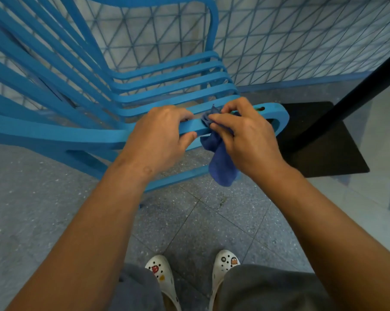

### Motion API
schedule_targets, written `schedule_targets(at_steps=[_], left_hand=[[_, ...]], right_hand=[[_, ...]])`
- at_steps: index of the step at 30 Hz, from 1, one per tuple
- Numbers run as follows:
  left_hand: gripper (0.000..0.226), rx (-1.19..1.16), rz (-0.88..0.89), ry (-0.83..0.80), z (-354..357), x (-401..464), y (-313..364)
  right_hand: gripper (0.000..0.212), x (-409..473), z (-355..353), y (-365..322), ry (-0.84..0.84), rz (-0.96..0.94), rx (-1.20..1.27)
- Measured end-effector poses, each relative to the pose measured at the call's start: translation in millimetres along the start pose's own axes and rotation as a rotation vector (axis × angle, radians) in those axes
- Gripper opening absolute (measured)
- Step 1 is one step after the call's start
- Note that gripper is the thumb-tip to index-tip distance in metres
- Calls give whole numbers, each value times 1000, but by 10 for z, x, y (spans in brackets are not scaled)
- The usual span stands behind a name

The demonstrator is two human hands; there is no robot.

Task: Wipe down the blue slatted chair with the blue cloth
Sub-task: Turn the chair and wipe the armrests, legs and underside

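The blue slatted chair (82,133) fills the upper left, its seat slats running toward a rounded front corner at the right. My left hand (158,135) grips the nearest side rail, thumb under it. Just to its right, my right hand (243,140) pinches the dark blue cloth (221,162) against the same rail. The cloth is bunched over the rail's top and hangs down below it. A small dark mark shows on the rail near the rounded end, beyond my right hand.
A black table post (355,95) slants down at the right onto a black square base plate (324,149) beside the chair's corner. A wall of blue triangle-patterned tiles (279,41) stands behind. Grey speckled floor tiles (200,225) and my white clogs lie below.
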State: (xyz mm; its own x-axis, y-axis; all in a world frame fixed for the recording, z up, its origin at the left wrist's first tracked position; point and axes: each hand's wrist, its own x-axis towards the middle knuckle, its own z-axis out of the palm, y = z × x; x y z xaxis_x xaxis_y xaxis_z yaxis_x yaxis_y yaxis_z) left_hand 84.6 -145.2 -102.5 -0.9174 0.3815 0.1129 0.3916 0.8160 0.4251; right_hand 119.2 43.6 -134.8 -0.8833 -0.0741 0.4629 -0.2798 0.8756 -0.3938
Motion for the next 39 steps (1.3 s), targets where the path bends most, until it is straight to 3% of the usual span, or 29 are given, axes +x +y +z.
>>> schedule_targets(at_steps=[7, 15, 24, 32, 39], left_hand=[[31, 1, -39, -18, -96, -49, -122], [37, -21, -59, -18, -87, -37, -103], [34, -20, -46, 7, -45, -56, -71], [31, 2, -34, 13, 42, -2, -12], [37, 27, -59, 10, 11, -41, -60]], right_hand=[[21, -7, -189, 392, -18, 100, -14], [36, -35, 119, -72, -50, -90, -47], [21, -96, -84, 344, 33, 39, -75], [29, -65, 121, 37, -7, -90, -45], [24, -131, -45, 312, 58, 18, -21]])
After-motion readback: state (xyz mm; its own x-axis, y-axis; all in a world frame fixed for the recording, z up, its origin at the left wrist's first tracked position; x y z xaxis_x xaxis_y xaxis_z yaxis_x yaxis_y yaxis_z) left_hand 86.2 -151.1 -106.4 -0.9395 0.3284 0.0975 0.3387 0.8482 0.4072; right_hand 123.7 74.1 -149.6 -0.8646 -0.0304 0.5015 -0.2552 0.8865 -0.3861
